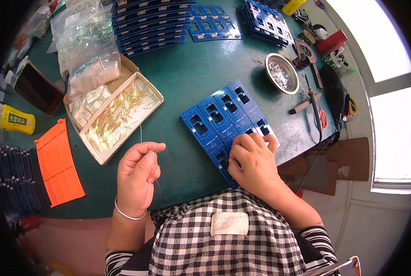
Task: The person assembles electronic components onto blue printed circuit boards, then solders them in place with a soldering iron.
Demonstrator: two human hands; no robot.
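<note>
A panel of blue circuit boards point(224, 120) with black square parts lies at an angle on the green table in front of me. My right hand point(252, 158) rests over its near right part, fingers bent and drawn together; whatever they pinch is hidden beneath them. Left of the panel, my left hand point(138, 174) is raised, thumb and forefinger pinched on a thin wire point(141, 133) that sticks out above and below the fingers. Beyond that hand stands a shallow cardboard box point(158, 95) with loose gold-coloured pins point(118, 112) and small white connectors point(82, 114) in separate compartments.
Stacks of blue boards point(150, 27) rise at the back. A metal bowl point(270, 76) holds silvery scraps. To the right are a soldering iron point(315, 112) and orange-handled scissors point(323, 120). An orange plastic tray point(58, 161) and yellow bottle point(17, 119) sit left.
</note>
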